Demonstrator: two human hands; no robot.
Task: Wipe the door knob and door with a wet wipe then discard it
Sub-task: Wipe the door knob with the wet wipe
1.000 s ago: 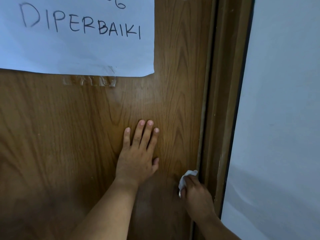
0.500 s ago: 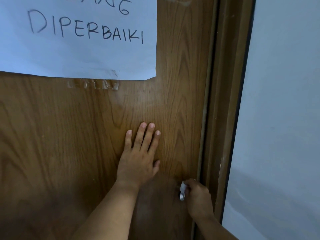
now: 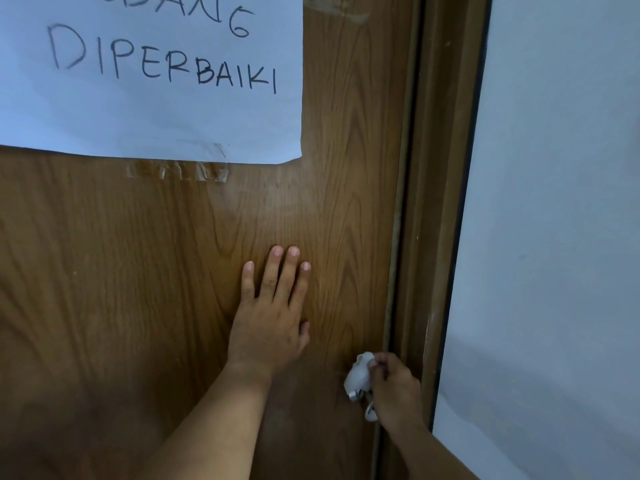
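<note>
Right hand [image 3: 394, 389] grip: fingers curled shut around a bunched wipe [image 3: 358, 374], pressing it onto the knob [image 3: 362, 396]. Only a bit of bright metal shows below the wipe; most of the knob is hidden by wipe and knuckles, so its shape cannot be told.

Head view, the only one:
- Knob sits low on the door [image 3: 346, 202], close to the closing edge, just beside the frame [image 3: 436, 237]. The right forearm comes up along the frame, probably the only clear line to the knob.
- Wipe is wadded, not spread; a wad likely wraps a small rounded fitting better than a flat sheet.
- Left hand [image 3: 268, 323] holds nothing: palm flat on the door, fingers extended and near together, left of and above the knob, apart from the wipe. Judged purpose: steady the door against the rubbing.
- Paper sign [image 3: 149, 109] taped above, well apart from both hands.

Stage, as judged: knob wipe in hand; broad door face and discarding not yet done. No bin in view.
</note>
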